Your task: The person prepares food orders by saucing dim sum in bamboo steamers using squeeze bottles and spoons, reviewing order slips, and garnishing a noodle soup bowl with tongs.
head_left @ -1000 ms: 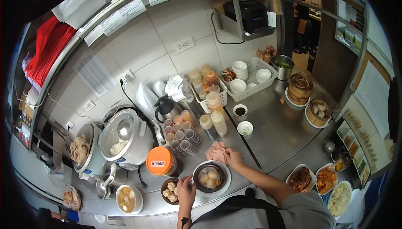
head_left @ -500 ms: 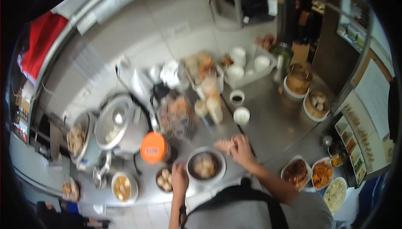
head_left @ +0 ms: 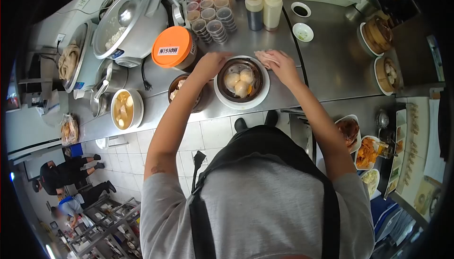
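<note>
A steel counter [head_left: 336,65] with food set out along it, seen from above; clock positions are read from the centre of the dark round basket. The rice cooker [head_left: 151,28], open, stands at ten o'clock. The white plate [head_left: 266,83] lies at the near side of the counter, with the dark round basket [head_left: 259,80] upon it. The orange-lidded tub [head_left: 173,46], marked HOISIN, is nearer than the cooker, likewise at ten. The soup bowl [head_left: 124,110] occupies the region between eight and nine. A second basket [head_left: 196,104], partly covered by the left forearm, sits at nine. The left hand [head_left: 213,64] is just beside the plate at ten; its fingertips are blurred, and whether it grasps anything cannot be told. The right hand [head_left: 283,66], at two, grasps the pink cloth [head_left: 266,59] close to the plate's rim. Three round dumplings [head_left: 241,87] rest inside the dark round basket.
</note>
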A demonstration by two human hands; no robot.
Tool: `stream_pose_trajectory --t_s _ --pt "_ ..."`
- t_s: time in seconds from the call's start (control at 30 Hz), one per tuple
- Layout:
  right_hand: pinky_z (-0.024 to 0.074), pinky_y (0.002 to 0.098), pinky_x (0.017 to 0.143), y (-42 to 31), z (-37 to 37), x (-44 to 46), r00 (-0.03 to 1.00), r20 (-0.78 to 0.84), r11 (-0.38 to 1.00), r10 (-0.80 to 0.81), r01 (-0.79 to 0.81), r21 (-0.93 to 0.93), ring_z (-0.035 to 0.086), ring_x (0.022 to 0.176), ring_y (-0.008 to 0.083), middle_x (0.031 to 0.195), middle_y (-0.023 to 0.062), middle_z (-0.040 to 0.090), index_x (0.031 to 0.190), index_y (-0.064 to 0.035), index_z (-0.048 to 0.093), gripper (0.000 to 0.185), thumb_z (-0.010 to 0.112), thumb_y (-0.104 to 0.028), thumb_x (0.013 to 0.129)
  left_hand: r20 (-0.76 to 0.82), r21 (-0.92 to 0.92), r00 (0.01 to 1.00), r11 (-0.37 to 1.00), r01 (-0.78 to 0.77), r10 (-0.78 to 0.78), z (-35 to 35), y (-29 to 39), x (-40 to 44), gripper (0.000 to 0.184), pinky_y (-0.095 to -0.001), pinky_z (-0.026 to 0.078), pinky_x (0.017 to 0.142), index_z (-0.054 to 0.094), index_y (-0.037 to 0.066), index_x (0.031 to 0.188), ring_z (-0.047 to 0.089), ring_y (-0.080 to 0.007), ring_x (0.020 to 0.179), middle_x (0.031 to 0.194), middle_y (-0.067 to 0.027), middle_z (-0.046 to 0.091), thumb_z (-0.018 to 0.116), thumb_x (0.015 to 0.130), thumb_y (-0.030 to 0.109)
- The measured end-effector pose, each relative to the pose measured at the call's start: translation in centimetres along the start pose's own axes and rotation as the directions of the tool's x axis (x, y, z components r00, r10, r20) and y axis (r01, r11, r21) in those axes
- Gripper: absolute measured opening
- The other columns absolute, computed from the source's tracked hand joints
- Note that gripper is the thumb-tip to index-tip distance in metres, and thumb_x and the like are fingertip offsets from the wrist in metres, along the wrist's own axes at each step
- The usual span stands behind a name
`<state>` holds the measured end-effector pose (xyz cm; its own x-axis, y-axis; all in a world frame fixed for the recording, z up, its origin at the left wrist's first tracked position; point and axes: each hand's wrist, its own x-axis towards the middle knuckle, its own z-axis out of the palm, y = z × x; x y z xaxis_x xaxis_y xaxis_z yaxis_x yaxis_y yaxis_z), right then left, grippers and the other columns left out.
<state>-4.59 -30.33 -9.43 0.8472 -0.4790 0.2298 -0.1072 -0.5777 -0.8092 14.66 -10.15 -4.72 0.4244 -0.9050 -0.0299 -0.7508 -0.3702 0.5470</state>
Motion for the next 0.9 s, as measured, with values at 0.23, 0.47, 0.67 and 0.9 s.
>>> stream_pose_trajectory --t_s 0.23,0.47,0.67,0.9 --pt "0.0377 0.0413 0.1 0.8 1.8 -1.1 0.953 0.192 0.932 -0.235 0.277 -0.234 0.048 0.116 0.0294 0.116 0.009 0.057 0.111 -0.0088 0.062 0.038 0.057 0.003 0.074 0.356 -0.043 0.883 0.939 0.342 -0.306 3.0 -5.0 5.4 0.024 -0.0368 0.058 0.06 0.07 0.014 0.105 0.069 -0.0274 0.071 0.08 -0.0145 0.069 0.06 0.084 0.018" --pt "0.0447 0.0414 0.092 -3.4 0.4 -8.9 1.0 0.016 0.96 0.004 0.001 -0.28 0.053 0.107 0.0369 0.119 0.0149 0.054 0.115 -0.0066 0.059 0.038 0.056 0.001 0.078 0.343 -0.234 0.875 0.872 0.431 -0.341 4.6 -6.1 4.2 0.028 -0.0359 0.058 0.051 0.066 0.002 0.108 0.069 -0.0279 0.061 0.08 -0.0166 0.068 0.059 0.085 0.016" --pt "0.0479 0.0454 0.085 -6.7 4.9 -13.1 0.939 -0.164 0.849 0.302 -0.343 -0.403 0.055 0.101 0.0401 0.118 0.02 0.052 0.12 -0.0072 0.056 0.039 0.06 -0.009 0.08 0.209 -0.322 0.878 0.818 0.477 -0.43 4.2 -2.9 2.0 0.027 -0.0372 0.058 0.049 0.064 -0.007 0.102 0.069 -0.0311 0.061 0.081 -0.0204 0.068 0.058 0.083 0.01" --pt "0.0489 0.0423 0.084 -9.4 9.8 -16.2 0.973 0.177 0.988 0.148 -0.153 0.014 0.059 0.103 0.0346 0.106 0.0174 0.063 0.108 -0.0075 0.064 0.031 0.061 -0.026 0.083 0.248 -0.44 0.837 0.712 0.547 -0.489 5.1 -2.8 0.9 0.023 -0.0375 0.058 0.049 0.064 -0.008 0.097 0.069 -0.0324 0.062 0.083 -0.022 0.067 0.056 0.085 0.01"
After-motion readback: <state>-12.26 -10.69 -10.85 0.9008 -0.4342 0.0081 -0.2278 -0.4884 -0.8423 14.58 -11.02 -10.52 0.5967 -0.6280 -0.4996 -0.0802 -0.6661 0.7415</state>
